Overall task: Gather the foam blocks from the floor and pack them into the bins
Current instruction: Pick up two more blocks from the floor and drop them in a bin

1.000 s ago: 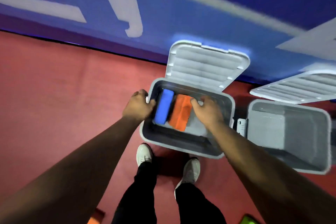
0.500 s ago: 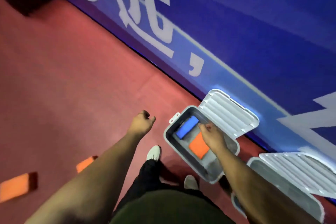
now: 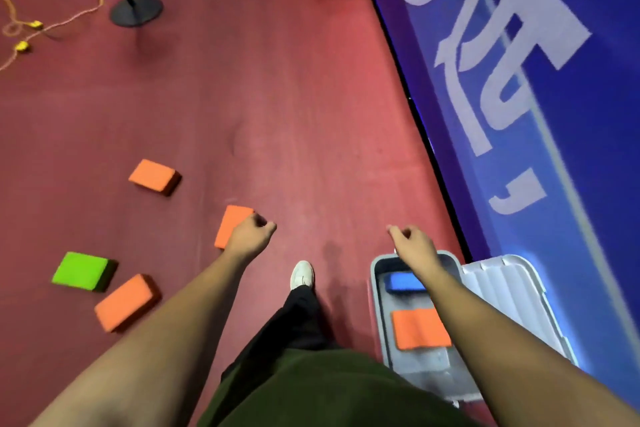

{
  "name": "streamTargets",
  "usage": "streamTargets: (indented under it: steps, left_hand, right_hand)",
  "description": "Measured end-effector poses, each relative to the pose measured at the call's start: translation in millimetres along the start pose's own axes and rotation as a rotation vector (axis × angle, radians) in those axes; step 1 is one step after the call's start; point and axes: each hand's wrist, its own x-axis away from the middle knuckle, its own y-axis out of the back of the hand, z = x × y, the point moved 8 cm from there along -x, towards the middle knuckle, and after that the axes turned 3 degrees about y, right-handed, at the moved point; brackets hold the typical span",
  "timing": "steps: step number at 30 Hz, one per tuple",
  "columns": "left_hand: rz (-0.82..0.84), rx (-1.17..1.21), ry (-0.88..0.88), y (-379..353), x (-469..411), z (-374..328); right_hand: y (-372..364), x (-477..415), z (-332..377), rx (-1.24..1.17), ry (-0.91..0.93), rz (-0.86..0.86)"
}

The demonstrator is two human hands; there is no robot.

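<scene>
Three orange blocks (image 3: 154, 177) and one green block (image 3: 81, 270) lie at lower left; left grip (image 3: 251, 236) and right grip (image 3: 414, 244) hang loosely curled, empty, the right above the bin (image 3: 376, 291)

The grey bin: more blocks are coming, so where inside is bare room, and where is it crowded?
Inside the grey bin, bare floor lies at the near end, between the orange block and the near wall. A thin strip separates it from the blue block, which crowds the far end.
</scene>
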Motion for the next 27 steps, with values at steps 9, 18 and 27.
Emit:
streamTargets:
  steps: [9,18,27]
  left_hand:
    - [-0.135,0.164,0.286,75.9,-74.0,111.6]
    - [-0.073,0.262,0.449,139.3,-200.4,139.1]
    - [-0.088,0.337,0.454,213.2,-336.3,94.1]
  right_hand:
    - [-117.0,-98.9,169.8,0.219,0.225,0.198]
    - [-220.1,-200.9,316.6,0.365,0.296,0.338]
    - [-254.7,-301.5,424.9,0.413,0.295,0.407]
